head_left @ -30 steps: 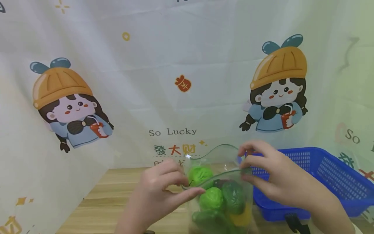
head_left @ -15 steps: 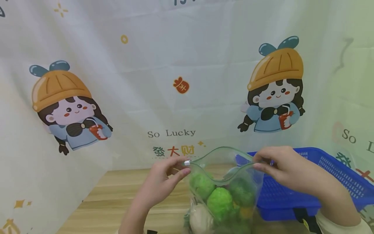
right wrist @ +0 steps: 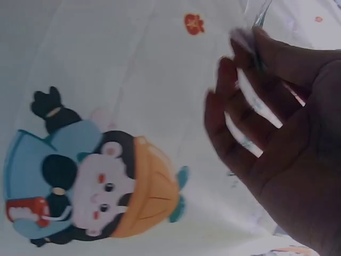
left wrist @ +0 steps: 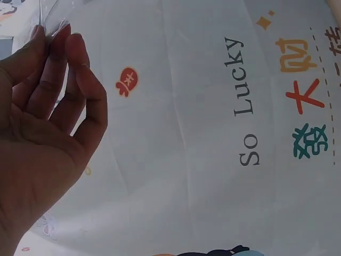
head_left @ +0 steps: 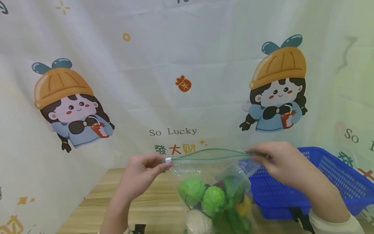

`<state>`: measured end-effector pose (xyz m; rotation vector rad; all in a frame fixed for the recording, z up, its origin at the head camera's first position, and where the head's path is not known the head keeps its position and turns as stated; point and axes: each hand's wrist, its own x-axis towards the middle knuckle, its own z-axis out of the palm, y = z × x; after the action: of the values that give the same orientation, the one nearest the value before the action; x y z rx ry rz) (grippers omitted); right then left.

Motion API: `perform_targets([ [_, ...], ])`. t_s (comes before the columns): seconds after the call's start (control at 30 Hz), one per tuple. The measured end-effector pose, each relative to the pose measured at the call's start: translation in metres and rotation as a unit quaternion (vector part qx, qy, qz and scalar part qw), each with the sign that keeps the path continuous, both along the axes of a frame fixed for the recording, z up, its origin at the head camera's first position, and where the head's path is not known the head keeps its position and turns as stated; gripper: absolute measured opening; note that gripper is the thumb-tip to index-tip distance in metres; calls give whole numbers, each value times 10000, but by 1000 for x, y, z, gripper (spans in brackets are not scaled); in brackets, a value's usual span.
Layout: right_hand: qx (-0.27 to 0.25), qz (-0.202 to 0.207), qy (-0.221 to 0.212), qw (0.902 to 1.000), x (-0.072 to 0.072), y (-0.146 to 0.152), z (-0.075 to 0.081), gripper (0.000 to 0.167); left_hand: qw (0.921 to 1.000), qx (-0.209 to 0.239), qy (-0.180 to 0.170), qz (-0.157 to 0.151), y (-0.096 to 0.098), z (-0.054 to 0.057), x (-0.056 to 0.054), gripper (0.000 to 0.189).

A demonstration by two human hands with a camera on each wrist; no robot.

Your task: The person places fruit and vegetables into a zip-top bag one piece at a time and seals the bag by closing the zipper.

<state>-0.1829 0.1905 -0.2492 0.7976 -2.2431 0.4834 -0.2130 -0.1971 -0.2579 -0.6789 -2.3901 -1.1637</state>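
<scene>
A clear slider zip bag (head_left: 201,169) with a green-edged mouth hangs between both hands. Inside are two light green round vegetables, one of them a cabbage-like ball (head_left: 214,199), a pale whitish vegetable (head_left: 200,221), dark green pieces and something yellow-orange (head_left: 243,206). My left hand (head_left: 140,175) pinches the bag's left top corner, right by the white slider (head_left: 168,160). At the opposite corner, my right hand (head_left: 284,165) pinches the green rim between thumb and fingers. The mouth is stretched wide, its two rims slightly apart in the middle. The bag's bottom is out of frame.
A blue plastic basket (head_left: 273,206) stands on the right, partly behind the bag and right forearm. Under everything lies a wood-grain table (head_left: 108,201). A printed white curtain (head_left: 146,81) closes off the back and sides.
Both hands have drawn apart and pulled the bag's mouth from a wide loop into a nearly straight line. The left hand moved left to the slider corner; the vegetables now show more plainly.
</scene>
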Motion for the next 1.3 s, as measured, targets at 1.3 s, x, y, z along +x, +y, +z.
perform_targets([
  [1.3,612,-242,447,9968,3,12,-5,25,9729,-612,2097,-763,-13,0,5,23],
])
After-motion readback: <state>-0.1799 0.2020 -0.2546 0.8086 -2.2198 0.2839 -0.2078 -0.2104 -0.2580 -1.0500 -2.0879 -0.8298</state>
